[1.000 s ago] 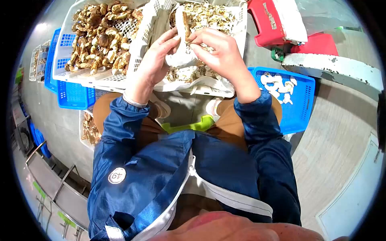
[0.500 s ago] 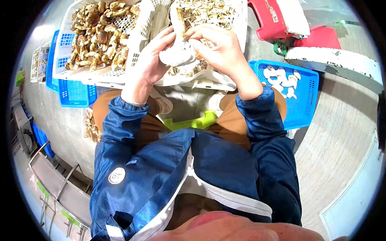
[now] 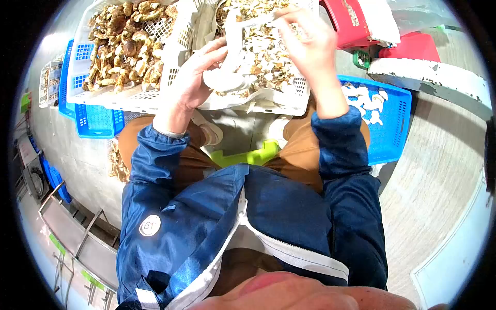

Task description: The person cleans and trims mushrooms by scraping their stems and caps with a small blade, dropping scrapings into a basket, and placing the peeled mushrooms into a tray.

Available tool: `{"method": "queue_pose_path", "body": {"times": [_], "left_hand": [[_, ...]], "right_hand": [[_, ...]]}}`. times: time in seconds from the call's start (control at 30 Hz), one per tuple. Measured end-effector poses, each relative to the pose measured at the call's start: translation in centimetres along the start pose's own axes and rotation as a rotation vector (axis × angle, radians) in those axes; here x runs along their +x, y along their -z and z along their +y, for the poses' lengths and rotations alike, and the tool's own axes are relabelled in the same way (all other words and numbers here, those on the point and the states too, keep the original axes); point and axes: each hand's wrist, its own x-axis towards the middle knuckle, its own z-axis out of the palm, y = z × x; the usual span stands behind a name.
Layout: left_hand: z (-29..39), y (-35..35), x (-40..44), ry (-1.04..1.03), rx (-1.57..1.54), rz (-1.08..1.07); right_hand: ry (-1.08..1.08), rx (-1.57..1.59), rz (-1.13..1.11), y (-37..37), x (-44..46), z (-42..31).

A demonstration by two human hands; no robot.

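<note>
My left hand [image 3: 195,77] is closed round a large white mushroom [image 3: 233,51]. Its stem points up and away, and its pale cap hangs low beside my palm. Higher and to the right, my right hand [image 3: 310,41] pinches one end of a pale, narrow piece [image 3: 261,21] that reaches toward the top of the stem. Whether this is peel or a blade I cannot tell. Both hands are over a white crate [image 3: 279,106] lined with white sheeting and covered in brown and cream mushroom trimmings [image 3: 268,57].
Brown unpeeled mushrooms [image 3: 129,49] fill a white basket [image 3: 82,96] at left. White mushroom pieces [image 3: 376,101] lie in a blue basket [image 3: 390,147] at right. Blue crates [image 3: 95,124] stand below the left basket. A red stool [image 3: 349,23] is at upper right, and something bright green [image 3: 248,157] lies between my feet.
My right hand has moved up and right, away from the stem, with the pale piece in its fingers. The upper stem looked brown before and now looks white. My left hand has barely moved.
</note>
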Motion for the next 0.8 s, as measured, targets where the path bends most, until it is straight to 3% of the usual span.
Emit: {"method": "queue_pose_path", "body": {"times": [0.13, 0.23, 0.27, 0.37, 0.43, 0.47, 0.5, 0.57, 0.8], "left_hand": [[-0.3, 1.3, -0.2, 0.068, -0.117, -0.120], [-1.1, 3.3, 0.8, 0.118, -0.382, -0.390], [-1.4, 3.7, 0.7, 0.122, -0.384, -0.235], [-0.7, 1.9, 0.7, 0.034, -0.285, -0.152], [-0.6, 1.8, 0.5, -0.010, -0.237, -0.124], [-0.6, 2.0, 0.7, -0.023, -0.218, -0.112], [-0.7, 2.1, 0.8, -0.034, -0.199, -0.103], [-0.7, 1.8, 0.9, -0.040, -0.212, -0.121], [-0.5, 0.3, 0.4, -0.050, -0.086, 0.067]], "right_hand": [[-0.109, -0.146, 0.257, 3.1, 1.9, 0.2], [-0.410, 0.065, -0.072, 3.0, 0.7, 1.9], [-0.371, 0.046, -0.160, 2.3, 0.0, 2.0], [-0.054, 0.132, -0.214, 0.0, -0.7, -0.2], [0.016, 0.297, -0.341, -0.7, -0.9, -2.0], [-0.248, 0.463, -0.455, -0.8, -1.3, -3.7], [-0.062, 0.384, -0.467, -1.1, -1.3, -3.7], [-0.007, 0.344, -0.498, -1.5, -1.6, -3.7], [-0.059, 0.165, -0.413, -1.7, -1.8, -3.7]]}}
